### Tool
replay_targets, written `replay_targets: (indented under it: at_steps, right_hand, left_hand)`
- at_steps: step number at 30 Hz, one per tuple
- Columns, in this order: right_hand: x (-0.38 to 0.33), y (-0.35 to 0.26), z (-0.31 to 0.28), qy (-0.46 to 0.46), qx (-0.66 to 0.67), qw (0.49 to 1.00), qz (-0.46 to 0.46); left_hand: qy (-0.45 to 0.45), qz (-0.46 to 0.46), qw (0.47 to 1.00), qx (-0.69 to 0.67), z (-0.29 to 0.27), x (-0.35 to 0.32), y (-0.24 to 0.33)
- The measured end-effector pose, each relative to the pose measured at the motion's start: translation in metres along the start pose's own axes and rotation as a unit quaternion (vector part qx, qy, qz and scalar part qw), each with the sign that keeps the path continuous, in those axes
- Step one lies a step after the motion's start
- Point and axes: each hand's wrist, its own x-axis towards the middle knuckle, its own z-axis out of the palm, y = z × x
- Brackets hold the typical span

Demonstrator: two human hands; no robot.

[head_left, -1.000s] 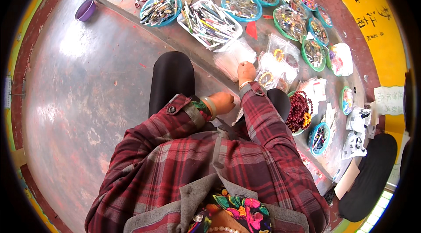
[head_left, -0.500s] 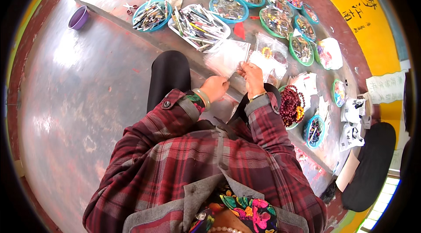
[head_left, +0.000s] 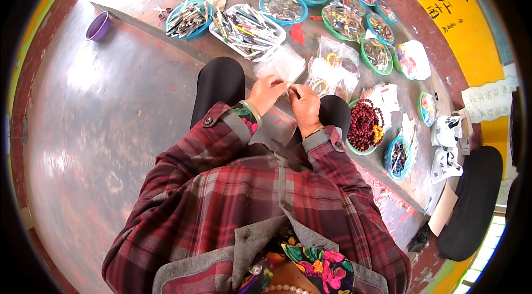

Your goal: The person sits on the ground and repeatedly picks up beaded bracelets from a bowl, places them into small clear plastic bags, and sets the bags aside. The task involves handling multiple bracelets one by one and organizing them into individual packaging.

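Observation:
My left hand (head_left: pixel 266 94) and my right hand (head_left: pixel 305 108) meet in front of my knees, fingertips pinched close together. Whatever they hold is too small to make out. Just beyond the fingers lies a stack of clear plastic bags (head_left: pixel 281 63). To its right, more clear bags (head_left: pixel 339 77) contain beaded bracelets. A bowl beside my right knee is heaped with dark red bead strings (head_left: pixel 364 125), with some orange beads among them.
A white basket (head_left: pixel 280 37) of pens and a blue bowl (head_left: pixel 208 24) of pens stand beyond the bags. Several bowls of trinkets, among them a green-rimmed bowl (head_left: pixel 327 29), spread toward the back right. A purple basin (head_left: pixel 98 26) sits far left, beside a raised floor edge.
My right hand has come back from the clear bags, down and left. The left hand has risen to meet it, and their fingertips are now nearly touching.

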Motion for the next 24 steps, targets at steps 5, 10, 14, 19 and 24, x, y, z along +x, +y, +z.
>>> replay_targets:
  at_steps: [5, 10, 14, 19, 24]
  right_hand:
    - [0.001, -0.006, 0.001, 0.009, -0.051, 0.995, -0.08]
    - [0.003, -0.005, 0.005, -0.001, 0.007, 0.998, -0.068]
    - [0.003, 0.011, 0.011, -0.056, 0.184, 0.978, 0.082]
    - [0.007, 0.002, 0.003, -0.111, 0.314, 0.909, 0.249]
    - [0.009, 0.004, 0.003, -0.111, 0.345, 0.886, 0.289]
  left_hand:
    - [0.011, -0.039, 0.996, -0.074, 0.001, 0.005, -0.01]
    - [0.005, -0.031, 0.993, -0.113, -0.001, 0.009, -0.016]
    - [0.003, -0.019, 0.995, -0.097, -0.004, 0.011, -0.017]
    - [-0.023, 0.009, 0.998, -0.058, -0.006, 0.009, -0.014]
    - [-0.042, 0.02, 0.999, -0.023, -0.008, 0.009, -0.014]
